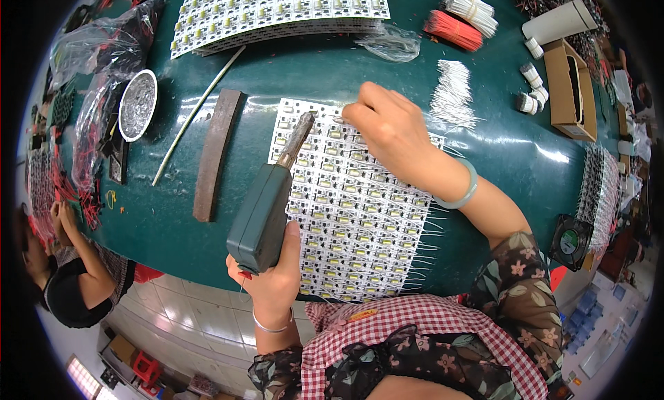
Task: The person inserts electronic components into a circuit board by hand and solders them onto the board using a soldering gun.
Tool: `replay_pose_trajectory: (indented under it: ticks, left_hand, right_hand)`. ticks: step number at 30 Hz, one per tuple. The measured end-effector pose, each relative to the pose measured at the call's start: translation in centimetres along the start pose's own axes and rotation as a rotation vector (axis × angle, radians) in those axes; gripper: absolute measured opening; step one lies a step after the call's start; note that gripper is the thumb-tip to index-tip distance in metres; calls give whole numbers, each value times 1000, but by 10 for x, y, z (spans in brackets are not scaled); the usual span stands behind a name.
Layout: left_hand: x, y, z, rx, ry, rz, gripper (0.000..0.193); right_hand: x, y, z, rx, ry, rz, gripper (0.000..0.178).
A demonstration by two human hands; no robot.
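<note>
My left hand (277,282) is wrapped round the handle of a dark green soldering gun (259,217). Its metal tip (299,137) reaches over the upper left part of a white panel of small LED circuit boards (325,227). Rows of yellowish parts cover this panel, and thin white wires run across it, their ends sticking out past its right edge. At the panel's top edge, my right hand (394,134) has its thumb and fingers pinched together close to the surface. Whatever lies between those fingertips is too small to make out.
Left of the panel lie a brown bar (216,158), a thin pale rod (197,116) and a silvery bowl (138,106). More LED panels (277,6) are stacked behind. White wires (453,92), red wires (453,30) and a cardboard box (570,89) stand right. Another person (83,282) works far left.
</note>
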State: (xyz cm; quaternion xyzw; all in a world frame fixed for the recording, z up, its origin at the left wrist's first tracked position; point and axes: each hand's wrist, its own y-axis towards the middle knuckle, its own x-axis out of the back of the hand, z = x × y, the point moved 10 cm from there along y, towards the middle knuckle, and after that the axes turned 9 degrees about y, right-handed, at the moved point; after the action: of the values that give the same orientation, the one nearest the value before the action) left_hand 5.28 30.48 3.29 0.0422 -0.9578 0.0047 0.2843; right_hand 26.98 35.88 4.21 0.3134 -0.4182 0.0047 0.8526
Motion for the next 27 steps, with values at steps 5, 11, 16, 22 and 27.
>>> replay_pose_trajectory:
  ticks: [5,11,16,22,27]
  left_hand:
    - [5,0,-2,-12,-46,-29,20]
    - [0,-2,5,41,-83,11,19]
    - [-3,2,2,-20,-86,20,17]
    - [-5,2,-2,-61,-109,12,17]
    - [-6,3,-3,-65,-118,20,17]
  right_hand:
    - [8,-1,15,-62,-41,8,13]
    - [-10,-3,10,-30,-10,-41,12]
    - [-14,-7,6,-19,-36,-62,12]
    - [-17,-7,10,3,-56,-45,11]
    - [-17,-7,7,-4,-20,-62,15]
